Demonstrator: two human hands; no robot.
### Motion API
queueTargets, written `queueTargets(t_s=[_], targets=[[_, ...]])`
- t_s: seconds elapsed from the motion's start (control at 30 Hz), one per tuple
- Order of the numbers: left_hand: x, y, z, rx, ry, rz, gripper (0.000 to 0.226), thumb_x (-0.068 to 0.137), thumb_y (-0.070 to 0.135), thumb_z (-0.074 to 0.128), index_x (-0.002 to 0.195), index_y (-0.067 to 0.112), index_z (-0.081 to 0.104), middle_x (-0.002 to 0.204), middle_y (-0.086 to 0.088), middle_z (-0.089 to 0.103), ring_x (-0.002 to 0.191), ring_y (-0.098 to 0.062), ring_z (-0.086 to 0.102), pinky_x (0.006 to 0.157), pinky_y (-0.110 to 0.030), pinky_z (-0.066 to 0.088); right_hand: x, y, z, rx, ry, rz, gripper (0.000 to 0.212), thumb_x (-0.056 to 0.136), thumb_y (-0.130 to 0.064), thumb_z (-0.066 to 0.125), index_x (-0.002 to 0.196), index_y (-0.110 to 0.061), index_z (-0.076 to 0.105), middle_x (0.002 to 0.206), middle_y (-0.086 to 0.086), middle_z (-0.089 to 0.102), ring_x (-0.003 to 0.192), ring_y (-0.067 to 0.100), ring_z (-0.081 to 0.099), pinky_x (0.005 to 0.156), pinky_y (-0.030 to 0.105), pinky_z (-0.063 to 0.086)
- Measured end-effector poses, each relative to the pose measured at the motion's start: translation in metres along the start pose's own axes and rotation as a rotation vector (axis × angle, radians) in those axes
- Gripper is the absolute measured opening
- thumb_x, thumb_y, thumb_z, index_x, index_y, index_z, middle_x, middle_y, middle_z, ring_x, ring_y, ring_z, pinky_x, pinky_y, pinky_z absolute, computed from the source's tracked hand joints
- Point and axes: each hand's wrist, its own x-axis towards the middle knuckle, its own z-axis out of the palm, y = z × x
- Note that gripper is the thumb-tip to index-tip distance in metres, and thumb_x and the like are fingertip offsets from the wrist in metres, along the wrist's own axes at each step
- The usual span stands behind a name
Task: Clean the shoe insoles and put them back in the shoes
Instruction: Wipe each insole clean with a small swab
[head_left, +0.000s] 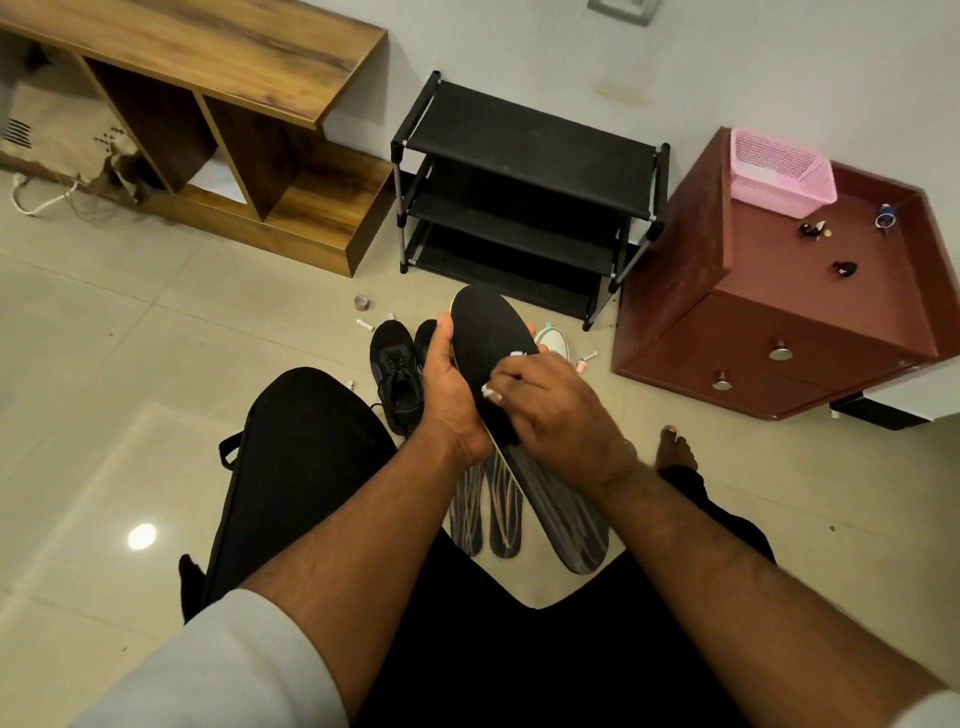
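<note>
Head view: shoe rack (524, 171) behind black shoes (397, 371).

This is a room in a home, likely an entry or living area. The floor (104, 322) is laid with large glossy beige tiles that mirror a ceiling light. Against the plain white wall (727, 62) stands a low wooden shelf unit (218, 78), a black three-tier shoe rack (524, 192) and a dark red cabinet (779, 312) with round metal knobs. A pink plastic basket (782, 174) and small trinkets sit on the cabinet. Black sneakers (397, 374) lie on the floor before the rack.
</note>
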Motion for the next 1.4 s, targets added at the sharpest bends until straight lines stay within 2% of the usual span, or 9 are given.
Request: queueTargets(t_s=[0.13,0.27,0.33,0.47,0.63,0.83,1.03,1.23,1.4], targets=[[0.001,-0.002,0.002,0.039,0.001,-0.017,0.072,0.090,0.072,0.033,0.082,0.019,0.082,0.092,-0.012,0.076,0.094,-0.030,0.067,0.094,-0.046,0.049,0.016,0.033,-0.009,-0.071,0.064,0.175,0.029,0.093,-0.019,0.044,0.099,-0.005,0.068,0.096,0.009,0.065,0.089,0.021,0.057,0.080,0.035,0.048],[0.003,0.001,-0.001,0.036,0.010,-0.015,0.073,0.089,0.073,0.035,0.084,0.017,0.082,0.090,-0.013,0.075,0.083,-0.028,0.073,0.083,-0.043,0.054,0.030,0.020,-0.011,-0.045,0.045,-0.030,0.024,0.092,-0.016,0.049,0.097,-0.003,0.069,0.096,0.009,0.066,0.088,0.020,0.058,0.081,0.027,0.044],[0.002,0.000,-0.001,0.025,-0.001,-0.018,0.072,0.088,0.073,0.038,0.086,0.017,0.082,0.092,-0.015,0.075,0.089,-0.031,0.071,0.088,-0.044,0.053,0.044,0.018,-0.012,-0.059,-0.012,-0.124,0.024,0.092,-0.015,0.049,0.098,-0.004,0.069,0.098,0.010,0.066,0.088,0.021,0.058,0.081,0.028,0.044],[0.001,-0.003,0.004,0.044,-0.018,0.001,0.069,0.092,0.071,0.034,0.103,0.018,0.077,0.101,-0.017,0.074,0.091,-0.031,0.072,0.086,-0.048,0.054,0.078,0.037,-0.020,-0.108,0.011,-0.016,0.022,0.093,-0.016,0.051,0.100,-0.007,0.069,0.100,0.009,0.065,0.092,0.023,0.057,0.080,0.037,0.050],[0.001,0.001,0.002,0.069,-0.032,0.010,0.071,0.092,0.071,0.032,0.084,0.021,0.082,0.092,-0.013,0.076,0.081,-0.026,0.074,0.086,-0.044,0.053,0.067,0.022,-0.019,-0.062,0.019,0.012,0.020,0.092,-0.018,0.053,0.094,-0.008,0.071,0.092,0.007,0.064,0.087,0.020,0.055,0.075,0.035,0.049],[0.010,0.006,-0.006,-0.008,0.013,-0.050,0.083,0.085,0.074,0.043,0.121,0.004,0.068,0.121,-0.019,0.066,0.117,-0.033,0.061,0.106,-0.047,0.043,-0.007,-0.010,-0.010,0.070,-0.099,0.019,0.022,0.089,-0.012,0.055,0.104,-0.006,0.070,0.100,0.009,0.065,0.091,0.021,0.057,0.078,0.030,0.049],[0.010,0.002,-0.003,0.031,0.003,-0.085,0.082,0.085,0.071,0.049,0.129,0.003,0.062,0.128,-0.020,0.061,0.115,-0.035,0.058,0.112,-0.049,0.037,-0.021,-0.005,-0.015,0.035,-0.103,-0.044,0.027,0.088,-0.016,0.049,0.102,-0.007,0.071,0.099,0.008,0.067,0.089,0.021,0.059,0.075,0.029,0.048],[0.005,-0.003,-0.002,0.071,-0.093,-0.066,0.062,0.090,0.065,0.044,0.096,0.015,0.079,0.099,-0.014,0.071,0.093,-0.028,0.069,0.087,-0.042,0.053,0.036,0.022,-0.018,-0.060,-0.007,-0.019,0.030,0.089,-0.012,0.044,0.104,-0.004,0.068,0.099,0.011,0.066,0.088,0.025,0.059,0.076,0.035,0.050],[0.004,-0.004,0.000,0.040,-0.144,-0.086,0.056,0.089,0.057,0.050,0.113,0.013,0.073,0.115,-0.019,0.066,0.102,-0.035,0.061,0.087,-0.049,0.051,0.070,0.044,-0.027,-0.142,0.051,0.107,0.027,0.090,-0.008,0.047,0.106,-0.007,0.068,0.103,0.010,0.065,0.096,0.027,0.058,0.083,0.033,0.044]])
